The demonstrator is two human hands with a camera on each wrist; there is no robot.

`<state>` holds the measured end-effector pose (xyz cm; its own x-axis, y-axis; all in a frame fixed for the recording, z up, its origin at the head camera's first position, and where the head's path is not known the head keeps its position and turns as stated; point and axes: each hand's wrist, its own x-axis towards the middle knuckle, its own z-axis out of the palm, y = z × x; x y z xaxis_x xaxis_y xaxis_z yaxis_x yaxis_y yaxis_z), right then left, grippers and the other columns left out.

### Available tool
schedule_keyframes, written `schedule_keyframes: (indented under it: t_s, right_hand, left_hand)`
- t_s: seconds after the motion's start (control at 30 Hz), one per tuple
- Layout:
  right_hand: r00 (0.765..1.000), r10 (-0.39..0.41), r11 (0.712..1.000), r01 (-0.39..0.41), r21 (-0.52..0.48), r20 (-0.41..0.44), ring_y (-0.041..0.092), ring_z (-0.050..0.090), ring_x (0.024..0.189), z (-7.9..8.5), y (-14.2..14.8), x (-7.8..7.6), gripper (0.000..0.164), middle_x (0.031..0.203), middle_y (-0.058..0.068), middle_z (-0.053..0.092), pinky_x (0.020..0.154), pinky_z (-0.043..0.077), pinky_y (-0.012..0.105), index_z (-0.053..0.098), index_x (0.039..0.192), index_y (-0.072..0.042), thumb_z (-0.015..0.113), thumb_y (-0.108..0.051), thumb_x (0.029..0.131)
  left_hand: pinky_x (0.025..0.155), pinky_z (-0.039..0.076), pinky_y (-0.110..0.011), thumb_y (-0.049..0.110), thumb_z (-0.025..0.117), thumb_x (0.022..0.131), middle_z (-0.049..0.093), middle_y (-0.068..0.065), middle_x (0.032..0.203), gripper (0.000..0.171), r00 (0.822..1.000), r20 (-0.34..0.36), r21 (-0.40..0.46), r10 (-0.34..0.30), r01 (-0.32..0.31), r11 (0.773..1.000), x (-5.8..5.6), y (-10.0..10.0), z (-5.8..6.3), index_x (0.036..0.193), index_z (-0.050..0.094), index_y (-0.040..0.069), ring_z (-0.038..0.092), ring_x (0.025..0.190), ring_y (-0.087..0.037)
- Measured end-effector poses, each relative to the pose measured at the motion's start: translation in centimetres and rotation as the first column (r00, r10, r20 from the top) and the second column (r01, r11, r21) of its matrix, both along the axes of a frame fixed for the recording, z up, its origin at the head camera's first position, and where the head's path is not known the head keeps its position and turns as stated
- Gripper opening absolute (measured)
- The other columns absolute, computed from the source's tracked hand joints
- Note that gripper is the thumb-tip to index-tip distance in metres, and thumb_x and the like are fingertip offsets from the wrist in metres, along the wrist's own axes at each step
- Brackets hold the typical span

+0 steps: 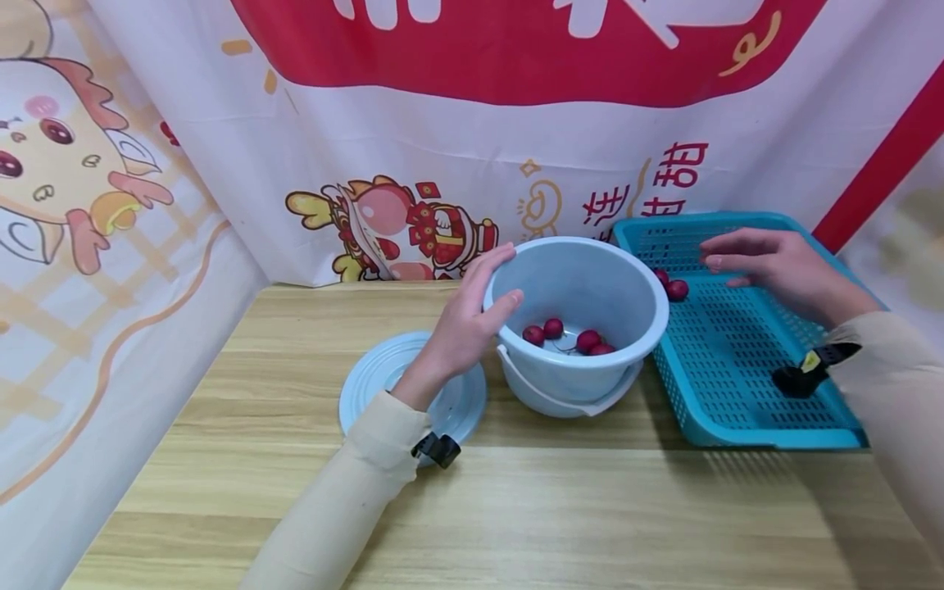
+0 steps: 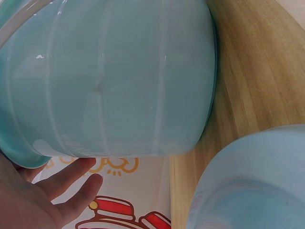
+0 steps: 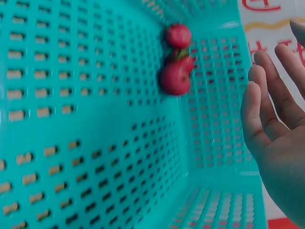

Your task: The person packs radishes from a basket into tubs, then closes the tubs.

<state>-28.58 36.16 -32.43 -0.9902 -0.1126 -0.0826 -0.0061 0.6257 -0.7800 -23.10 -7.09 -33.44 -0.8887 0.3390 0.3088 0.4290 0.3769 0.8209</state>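
My left hand (image 1: 466, 324) holds the near-left rim of a light blue bucket (image 1: 568, 385), thumb over the inside and fingers along the outside. Several small red radishes (image 1: 588, 341) lie on the bucket's bottom. Its white handle (image 1: 560, 401) hangs down in front. Over the teal perforated basket (image 1: 708, 434) is my right hand (image 1: 789, 270), fingers loosely extended and holding nothing. In the right wrist view, three radishes (image 3: 175, 80) lie against one wall of that basket, apart from the right hand (image 3: 281, 129).
A round light blue lid (image 1: 376, 369) lies on the wooden table (image 1: 243, 459), left of the bucket and partly under the left forearm. The basket stands close to the bucket's right side. A printed cloth (image 1: 442, 147) hangs behind the table.
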Motion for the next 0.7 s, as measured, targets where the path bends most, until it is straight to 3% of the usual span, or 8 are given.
schedule_keyframes:
  t_s: [0.17,0.4,0.6,0.7]
  right_hand:
    - [0.998,-0.006,0.999,0.003,0.035,0.066,0.016,0.049,0.126,-0.9,1.5,-0.4,0.075,0.138,-0.018,0.052,0.089,0.061,0.026,0.044,0.161,-0.02,0.068,-0.054,0.099]
    - [0.994,0.031,0.995,-0.04,0.086,0.109,0.039,0.043,0.143,-1.8,1.4,-0.8,0.081,0.166,0.02,0.038,0.096,0.06,0.038,0.036,0.164,-0.011,0.065,-0.054,0.101]
    - [0.987,0.056,0.99,-0.074,0.124,0.15,0.048,0.042,0.143,-2.3,0.2,-1.1,0.075,0.165,0.028,0.037,0.101,0.06,0.05,0.037,0.162,-0.006,0.066,-0.045,0.104]
    - [0.986,0.05,0.988,-0.072,0.134,0.158,0.05,0.042,0.142,-2.4,-0.3,-1.2,0.074,0.164,0.029,0.037,0.099,0.06,0.05,0.038,0.161,-0.004,0.066,-0.042,0.104]
  left_hand:
    - [0.124,0.039,-0.061,0.042,0.053,0.104,0.028,0.01,0.174,0.065,1.0,0.003,0.001,0.004,-0.004,1.0,0.0,0.2,0.0,0.165,0.036,0.024,0.031,0.16,-0.021]
    - [0.124,0.04,-0.061,0.042,0.052,0.105,0.028,0.008,0.175,0.064,1.0,0.004,-0.001,0.004,-0.004,1.0,0.0,0.1,0.1,0.165,0.036,0.026,0.032,0.16,-0.021]
    - [0.124,0.039,-0.061,0.041,0.053,0.105,0.027,0.009,0.175,0.065,1.0,0.006,0.002,-0.003,0.003,1.0,0.0,0.0,0.0,0.165,0.035,0.025,0.031,0.161,-0.021]
    - [0.124,0.039,-0.06,0.041,0.053,0.105,0.028,0.009,0.175,0.065,1.0,0.004,0.001,-0.003,0.003,1.0,-0.1,0.0,0.0,0.165,0.035,0.024,0.031,0.16,-0.021]
